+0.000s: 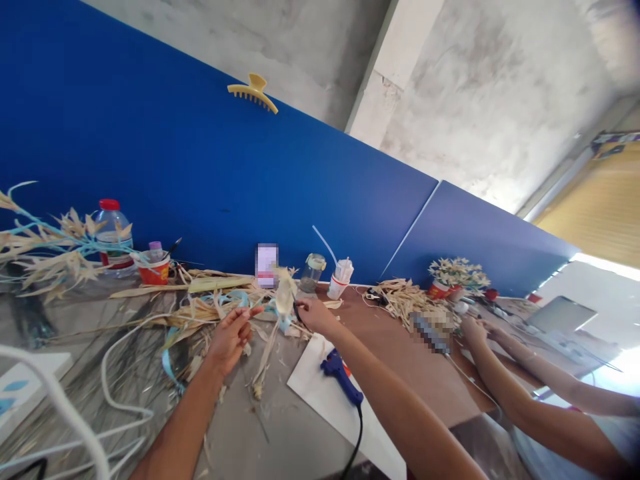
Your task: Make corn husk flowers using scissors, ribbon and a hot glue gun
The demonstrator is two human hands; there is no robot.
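Observation:
My left hand (233, 338) is at the middle of the table, fingers curled and thumb and index pinched together. Anything in that pinch is too small to make out. Across from it, my right hand (314, 315) is closed around a dark, curved object (297, 311), mostly hidden by the fingers. Between the hands stands a pale piece of dried husk (285, 295), with light blue strips at its base. A dry stalk (265, 360) lies below it. Under my right forearm, a blue glue gun (341, 377) rests on a white board (313, 373).
Dried husks (200, 310) and a white cable (107, 373) cover the left side. Along the blue partition (200, 160) stand a bottle (114, 233), a red cup (154, 270), a phone (267, 265), a jar (313, 270) and a white cup (339, 283). Another person's hands (475, 330) work at right.

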